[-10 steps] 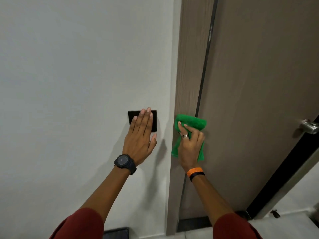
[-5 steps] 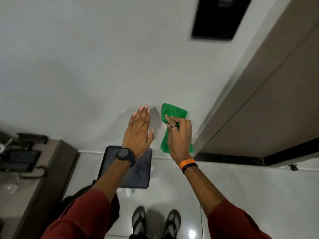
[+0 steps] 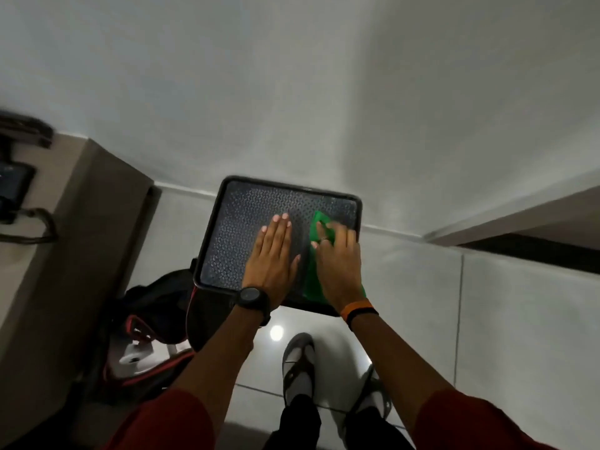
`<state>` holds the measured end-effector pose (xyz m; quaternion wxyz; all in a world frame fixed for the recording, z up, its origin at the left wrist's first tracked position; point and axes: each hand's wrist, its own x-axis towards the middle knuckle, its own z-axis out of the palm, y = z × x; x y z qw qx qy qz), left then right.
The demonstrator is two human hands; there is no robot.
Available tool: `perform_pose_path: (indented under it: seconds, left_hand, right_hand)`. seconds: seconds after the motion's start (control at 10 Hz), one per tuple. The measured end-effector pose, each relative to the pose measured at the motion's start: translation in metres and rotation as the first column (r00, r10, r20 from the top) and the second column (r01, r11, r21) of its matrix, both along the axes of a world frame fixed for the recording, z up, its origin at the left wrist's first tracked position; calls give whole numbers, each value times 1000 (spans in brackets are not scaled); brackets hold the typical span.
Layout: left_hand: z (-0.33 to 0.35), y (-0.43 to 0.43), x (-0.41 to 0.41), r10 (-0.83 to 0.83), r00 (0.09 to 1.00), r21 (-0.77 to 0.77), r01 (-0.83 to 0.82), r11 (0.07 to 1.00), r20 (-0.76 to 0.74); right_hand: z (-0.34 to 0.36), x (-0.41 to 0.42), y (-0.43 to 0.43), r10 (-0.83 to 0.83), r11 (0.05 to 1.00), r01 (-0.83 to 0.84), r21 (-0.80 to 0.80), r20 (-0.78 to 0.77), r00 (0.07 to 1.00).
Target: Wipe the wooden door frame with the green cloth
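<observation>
I am looking down towards the floor. My right hand (image 3: 341, 264), with a ring and an orange wristband, is closed on the green cloth (image 3: 319, 226), which hangs below the palm. To its left my left hand (image 3: 272, 254), with a black watch, is held out flat with the fingers straight and holds nothing. Both hands appear in front of a black mesh bin. The foot of the wooden door frame (image 3: 519, 220) runs along the right, well apart from the cloth. The image is blurred by motion.
The black mesh bin (image 3: 227, 190) stands on the tiled floor against the white wall. A black and red bag (image 3: 152, 306) lies to its left beside a brown desk (image 3: 65, 238) with a phone (image 3: 13, 183). My sandalled feet (image 3: 298, 368) are below.
The view has swung from the door frame down to the floor. Both hands have dropped with it, and the cloth has left the frame and is now in front of the bin.
</observation>
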<state>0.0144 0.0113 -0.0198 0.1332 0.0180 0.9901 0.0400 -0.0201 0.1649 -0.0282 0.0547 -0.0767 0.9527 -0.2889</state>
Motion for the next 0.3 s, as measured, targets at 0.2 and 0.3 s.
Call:
perform_pose_path:
  seconds: [0.2, 0.3]
  left_hand:
    - [-72, -10, -4, -5, 993, 27, 2, 1000, 119]
    - [-65, -2, 0, 4, 997, 87, -10, 996, 75]
  right_hand:
    - [-72, 14, -1, 142, 949, -164, 268, 101, 985]
    - [-52, 9, 4, 155, 943, -170, 286, 74, 985]
